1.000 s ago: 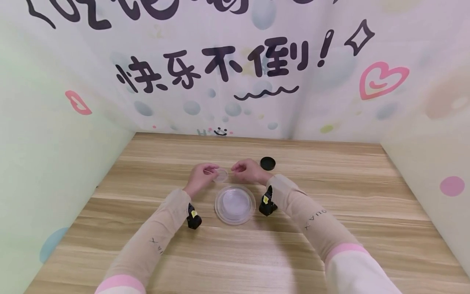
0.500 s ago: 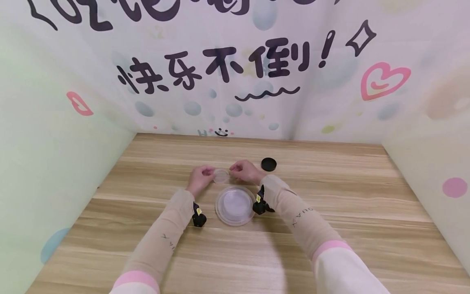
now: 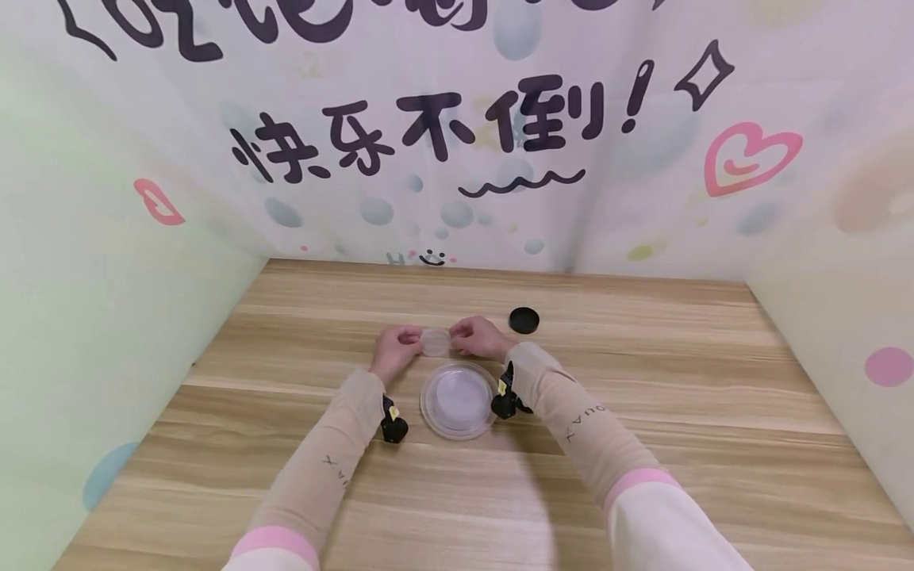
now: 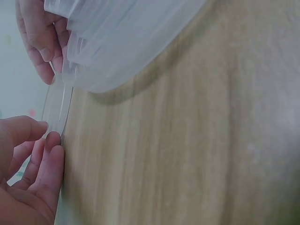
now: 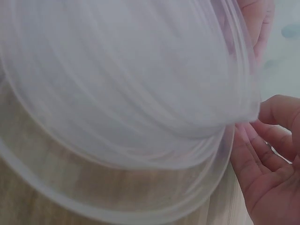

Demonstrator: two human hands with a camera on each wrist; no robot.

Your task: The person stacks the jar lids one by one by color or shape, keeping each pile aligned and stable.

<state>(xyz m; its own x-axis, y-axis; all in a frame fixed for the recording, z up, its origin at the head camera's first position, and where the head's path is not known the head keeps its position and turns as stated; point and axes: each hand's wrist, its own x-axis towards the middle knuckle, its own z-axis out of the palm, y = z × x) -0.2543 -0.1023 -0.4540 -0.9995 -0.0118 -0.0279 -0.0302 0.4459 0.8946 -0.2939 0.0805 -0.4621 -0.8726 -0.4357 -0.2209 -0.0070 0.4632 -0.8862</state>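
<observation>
Two-handed hold on a small clear disc (image 3: 435,342), seen from the head and from both wrists. The disc lay between the hands, beyond a clear plastic stack (image 3: 462,400) and close above or on the wooden tabletop (image 3: 443,507) (contact beneath it could not be told). The left hand (image 3: 396,351) pinched the left edge between thumb and fingers; the right hand (image 3: 483,338) pinched the opposite edge, although in the right wrist view the stack hid this grip.

Handling, as judged from appearance: the disc was probably light, thin and fairly stiff, smooth enough to slip, and liable to flex or crack if squeezed hard across its face. The rim, taken at two opposed points, offered the surest hold.

Count: one disc, one stack (its separate pieces blurred together and could not be numbered), one round black lid (image 3: 524,320) just beyond the right hand, two hands, and two black wrist devices (image 3: 394,424), one below each sleeve cuff (image 3: 366,390).
</observation>
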